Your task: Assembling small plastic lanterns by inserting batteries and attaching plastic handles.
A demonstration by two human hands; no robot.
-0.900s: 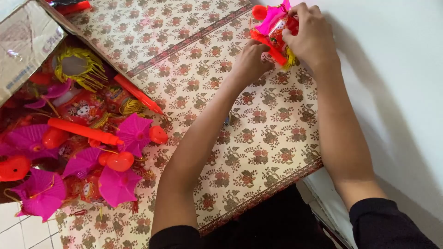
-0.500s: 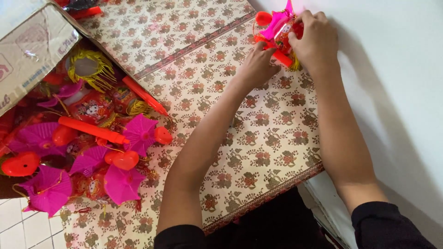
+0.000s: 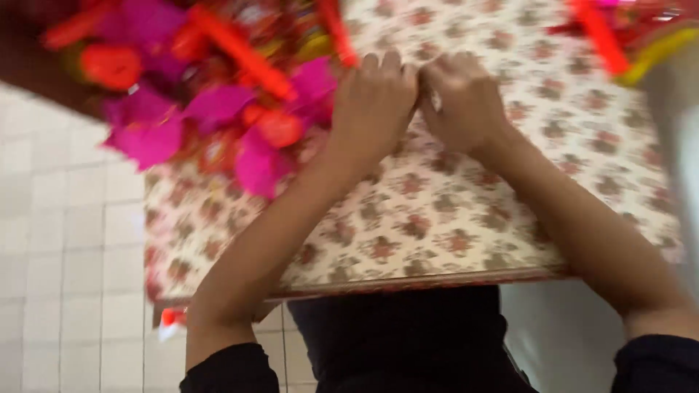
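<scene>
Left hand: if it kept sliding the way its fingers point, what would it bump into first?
Probably the orange plastic stick just beyond the left hand, at the edge of the pink and red toy pile. The picture is blurred, so depth is uncertain.

I see a cream floral-patterned cloth with red-brown blossoms, magenta paper fans, orange-red plastic sticks, white floor tiles.

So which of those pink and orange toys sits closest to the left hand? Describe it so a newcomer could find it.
Start at the floral patterned mat and find the toy heap at its upper left. Just left of the left hand lies a magenta crepe paper fan. Unlike the rigid orange plastic sticks around it, it is soft and ruffled.
</scene>
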